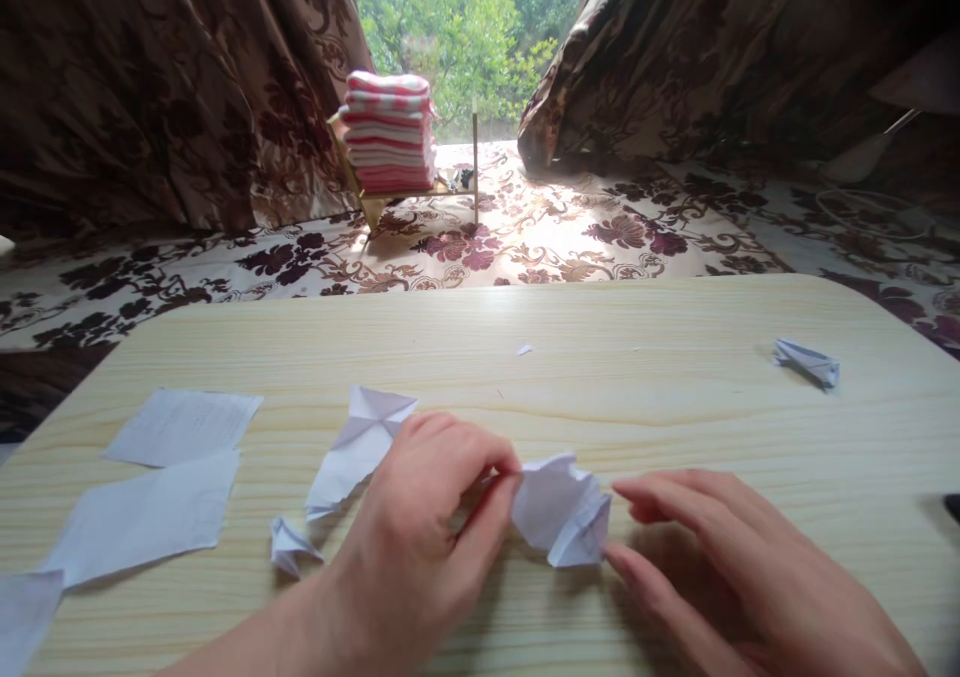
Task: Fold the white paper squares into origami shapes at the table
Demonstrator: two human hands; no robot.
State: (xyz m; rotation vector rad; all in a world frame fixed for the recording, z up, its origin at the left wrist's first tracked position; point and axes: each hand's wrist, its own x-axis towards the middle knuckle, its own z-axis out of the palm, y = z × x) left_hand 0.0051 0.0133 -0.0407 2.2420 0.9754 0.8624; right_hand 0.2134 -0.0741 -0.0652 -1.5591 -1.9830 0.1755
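A small piece of folded white paper point(551, 502) is held just above the table, with creases and a folded flap at its right end. My left hand point(439, 507) is closed, pinching the paper's left edge between thumb and fingers. At the paper's right end is my right hand point(720, 557), thumb and fingers spread apart. Its thumb tip is at the lower right corner; whether it touches cannot be told. Behind my left hand lies a creased paper sheet point(356, 447), partly hidden by it. A small folded paper piece point(289, 547) rests beside my left forearm.
Flat paper sheets point(150, 517) lie at the left of the wooden table point(637, 397). A folded paper strip point(808, 362) lies at the far right, and a paper scrap point(524, 350) near the back. Beyond the table, folded striped cloths point(388, 132) are stacked on a small stand.
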